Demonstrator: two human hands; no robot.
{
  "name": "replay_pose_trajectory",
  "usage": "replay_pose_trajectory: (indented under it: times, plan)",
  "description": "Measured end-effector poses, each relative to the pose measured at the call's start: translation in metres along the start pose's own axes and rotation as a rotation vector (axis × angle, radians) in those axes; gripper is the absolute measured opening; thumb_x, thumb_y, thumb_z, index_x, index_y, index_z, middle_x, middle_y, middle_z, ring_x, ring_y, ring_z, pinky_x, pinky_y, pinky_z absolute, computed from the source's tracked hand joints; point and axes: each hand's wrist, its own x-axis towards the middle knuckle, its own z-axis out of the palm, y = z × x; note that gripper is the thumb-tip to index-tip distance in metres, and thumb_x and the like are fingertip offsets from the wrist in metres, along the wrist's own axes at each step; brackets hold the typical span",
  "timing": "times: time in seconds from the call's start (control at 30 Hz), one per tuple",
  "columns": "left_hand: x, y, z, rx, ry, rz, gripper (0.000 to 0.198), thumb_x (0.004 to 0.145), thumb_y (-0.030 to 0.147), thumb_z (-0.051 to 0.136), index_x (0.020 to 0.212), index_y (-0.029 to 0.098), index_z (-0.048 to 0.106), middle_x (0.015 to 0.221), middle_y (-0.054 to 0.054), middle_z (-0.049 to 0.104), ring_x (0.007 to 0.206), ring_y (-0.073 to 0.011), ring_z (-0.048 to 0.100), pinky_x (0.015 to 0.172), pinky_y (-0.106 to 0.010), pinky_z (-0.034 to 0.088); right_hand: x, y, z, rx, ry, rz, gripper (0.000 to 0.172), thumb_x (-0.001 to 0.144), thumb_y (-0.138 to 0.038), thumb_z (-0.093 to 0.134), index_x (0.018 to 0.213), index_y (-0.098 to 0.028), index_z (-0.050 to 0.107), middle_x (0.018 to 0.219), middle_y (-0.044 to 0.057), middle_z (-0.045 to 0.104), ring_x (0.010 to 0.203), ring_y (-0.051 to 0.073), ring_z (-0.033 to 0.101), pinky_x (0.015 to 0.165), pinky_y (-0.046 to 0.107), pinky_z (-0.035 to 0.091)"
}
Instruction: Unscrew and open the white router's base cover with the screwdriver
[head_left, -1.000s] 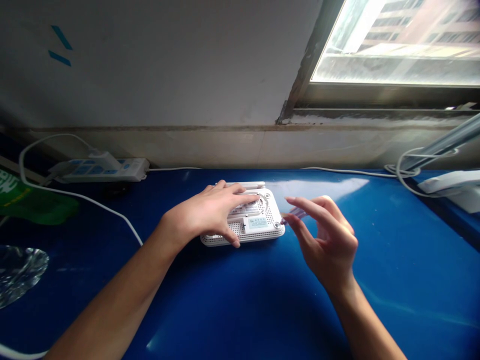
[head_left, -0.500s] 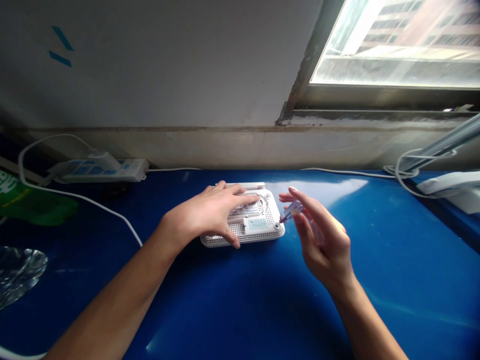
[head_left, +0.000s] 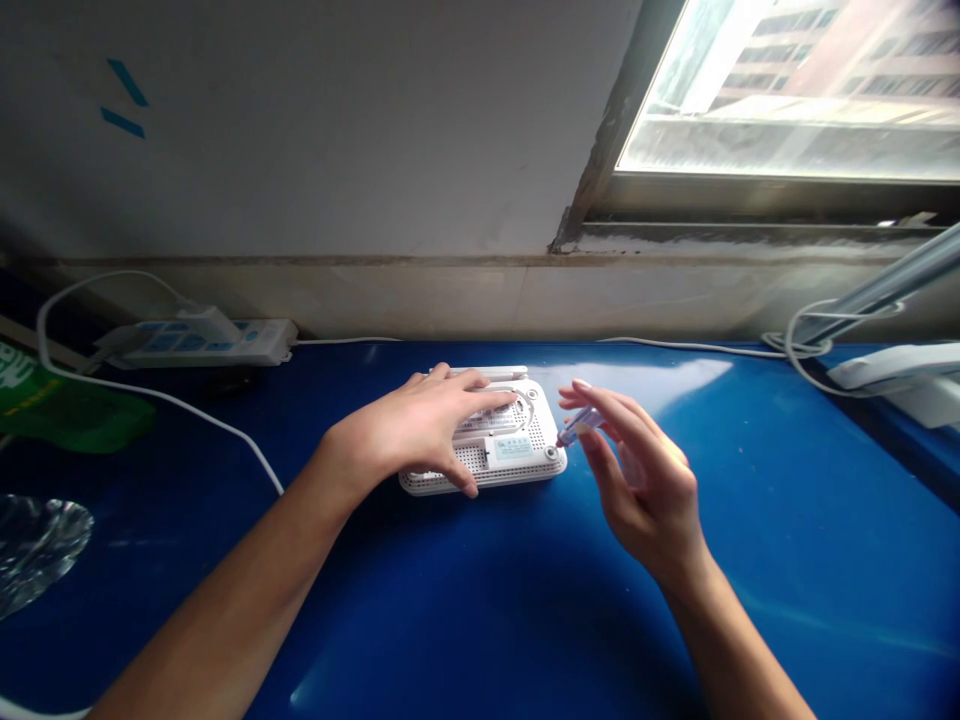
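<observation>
Right hand had a tight little pinch on a small screwdriver with a see-through bluish handle, thumb and first fingers pressed together around it and the rest of the hand curled loosely behind. Its tip was right up at the round screw recess on the near right corner of the white router, though from this angle I couldn't tell if it was actually seated in there. Left hand was spread wide and flat over the router, fingers lying across the underside and thumb hooked down over the near edge, pinning it to the desk without gripping it. The router sat bottom side up, with its vent holes and a pale sticker facing the ceiling, just in front of the wall on a glossy blue desk. There was loads of open desk to the right of it and toward the person, so the right hand had plenty of elbow room. Behind it, a thin white cable ran along the wall edge, well apart from the hands. Further left sat a white power strip, with a green package and some crinkly clear plastic near the desk's left side.
</observation>
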Motion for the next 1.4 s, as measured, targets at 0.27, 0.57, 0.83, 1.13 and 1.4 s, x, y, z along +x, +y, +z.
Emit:
replay_pose_trajectory:
  times: [0.27,0.57,0.83,1.13,1.4]
  plan:
    - [0.0,0.001,0.001,0.012,0.003,-0.016,0.111,0.07,0.05,0.097,0.162,0.053,0.036,0.173,0.004,0.034,0.147,-0.0419,0.039,0.118,-0.053,0.041,0.001,-0.003,0.0,-0.087,0.022,-0.06,0.051,0.093,-0.005,0.076,0.137,-0.03,0.071,0.109,0.003,0.08,0.088,0.019,0.076,0.079,0.037,0.064]
    - [0.0,0.002,-0.001,0.008,-0.007,-0.025,0.111,0.07,0.05,0.097,0.163,0.052,0.036,0.173,0.004,0.034,0.146,-0.0413,0.04,0.119,-0.054,0.04,0.0,-0.001,0.001,-0.071,0.042,0.007,0.047,0.094,-0.011,0.077,0.137,-0.029,0.069,0.11,0.003,0.076,0.093,0.019,0.074,0.083,0.036,0.062]
    - [0.0,0.0,0.001,0.011,0.022,0.001,0.111,0.069,0.051,0.097,0.162,0.052,0.037,0.172,0.004,0.037,0.142,-0.0399,0.043,0.119,-0.054,0.04,-0.005,0.002,0.0,-0.13,0.03,0.006,0.054,0.094,-0.01,0.077,0.143,-0.03,0.066,0.108,0.001,0.082,0.091,0.019,0.081,0.089,0.032,0.066]
    - [-0.001,0.002,0.001,0.022,0.013,-0.003,0.11,0.07,0.052,0.097,0.162,0.051,0.037,0.171,0.003,0.037,0.145,-0.0396,0.042,0.117,-0.052,0.041,0.0,-0.004,0.006,-0.242,0.061,-0.06,0.041,0.091,-0.015,0.083,0.129,-0.027,0.071,0.102,0.003,0.078,0.079,0.018,0.074,0.073,0.033,0.062]
    - [0.0,0.001,0.0,0.01,0.0,-0.017,0.111,0.07,0.053,0.096,0.163,0.052,0.036,0.173,0.004,0.035,0.147,-0.0424,0.039,0.118,-0.053,0.041,-0.006,0.0,-0.002,-0.084,-0.08,0.0,0.059,0.098,-0.01,0.069,0.152,-0.029,0.055,0.119,0.004,0.078,0.102,0.02,0.078,0.094,0.035,0.064]
